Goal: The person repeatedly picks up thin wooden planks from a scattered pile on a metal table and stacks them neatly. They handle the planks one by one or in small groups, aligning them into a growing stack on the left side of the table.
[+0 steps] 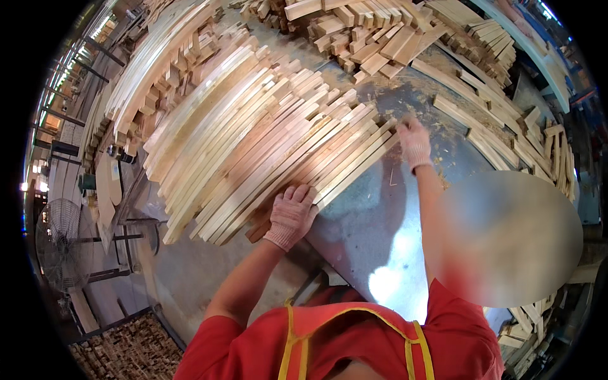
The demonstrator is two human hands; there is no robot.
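A wide row of pale wooden strips [253, 126] lies side by side on a grey metal tabletop [361, 234], with uneven ends. Over the near end of the outermost strips, my gloved left hand [292, 215] bends its fingers around the wood. My gloved right hand [415, 142] is at the far end of the outermost strip [361, 171], fingers curled against it. The fingertips of the right hand are partly hidden and a little blurred. Beneath the left hand, a darker brown piece of wood [256, 232] sticks out.
More long strips [158, 63] are stacked at the far left. Short wooden blocks [373, 44] pile up at the back, and loose strips [475, 130] lie at the right among sawdust. A floor fan [62, 244] stands left, above a bin of offcuts [126, 345]. A blurred patch covers the right.
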